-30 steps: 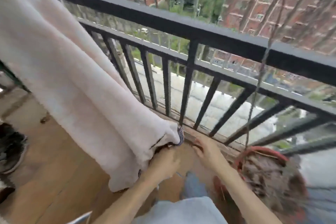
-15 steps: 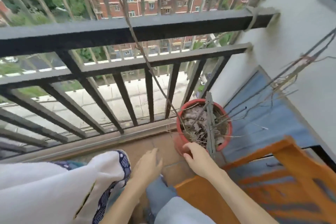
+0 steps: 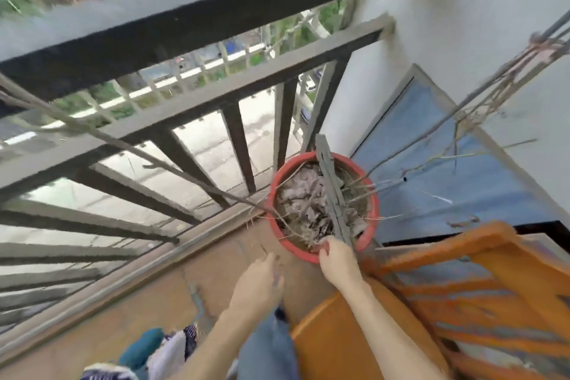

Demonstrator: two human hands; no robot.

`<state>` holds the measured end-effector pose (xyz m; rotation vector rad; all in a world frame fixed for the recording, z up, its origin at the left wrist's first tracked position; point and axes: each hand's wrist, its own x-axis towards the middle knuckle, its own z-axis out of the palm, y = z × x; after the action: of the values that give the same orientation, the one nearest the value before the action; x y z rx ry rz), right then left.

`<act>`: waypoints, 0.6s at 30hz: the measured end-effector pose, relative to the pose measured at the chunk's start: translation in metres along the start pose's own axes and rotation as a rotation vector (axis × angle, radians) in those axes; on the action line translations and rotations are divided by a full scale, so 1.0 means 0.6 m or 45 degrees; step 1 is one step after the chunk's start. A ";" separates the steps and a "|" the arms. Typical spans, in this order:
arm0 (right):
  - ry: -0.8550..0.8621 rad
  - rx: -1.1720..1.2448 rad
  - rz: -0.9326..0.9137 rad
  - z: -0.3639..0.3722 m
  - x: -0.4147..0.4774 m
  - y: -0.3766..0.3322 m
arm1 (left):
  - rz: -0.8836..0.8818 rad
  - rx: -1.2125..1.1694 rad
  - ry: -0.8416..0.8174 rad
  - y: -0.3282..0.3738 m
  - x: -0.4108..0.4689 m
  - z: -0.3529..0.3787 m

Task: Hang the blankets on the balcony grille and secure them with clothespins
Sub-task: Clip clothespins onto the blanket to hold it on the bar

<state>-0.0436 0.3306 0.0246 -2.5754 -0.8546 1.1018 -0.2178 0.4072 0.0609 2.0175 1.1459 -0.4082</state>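
Note:
Only a corner of the white blanket (image 3: 172,352), with its blue patterned edge, shows at the bottom left, low near the floor. The black balcony grille (image 3: 185,25) runs across the top and left with nothing hung on the part in view. My left hand (image 3: 262,281) hovers over the floor in front of the grille, fingers loose and holding nothing. My right hand (image 3: 339,262) reaches the near rim of a red flowerpot (image 3: 371,219), at the lower end of a grey wooden slat (image 3: 331,188). Its fingertips are hidden. No clothespin is plainly visible.
The pot holds dry leaves and bare twigs that spread toward the grille and the white wall (image 3: 462,40). An orange wooden chair (image 3: 462,302) stands close on the right. A blue board (image 3: 447,179) leans against the wall. A teal item (image 3: 142,345) lies by the blanket.
The view swung right to the balcony corner. My left hand let go of the blanket, which dropped almost out of view. Both hands moved toward the red pot.

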 end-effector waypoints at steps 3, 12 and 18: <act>0.044 0.121 0.182 0.011 0.062 0.014 | 0.066 -0.018 -0.100 0.015 0.049 0.023; 0.167 0.153 0.035 0.069 0.240 0.020 | 0.147 -0.087 -0.016 0.036 0.206 0.076; -0.027 -0.258 0.174 0.095 0.295 0.007 | 0.055 -0.149 -0.044 0.005 0.228 0.105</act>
<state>0.0151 0.4292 -0.1217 -2.8304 -0.8452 1.1348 -0.1349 0.4394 -0.0608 1.9228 1.0780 -0.3449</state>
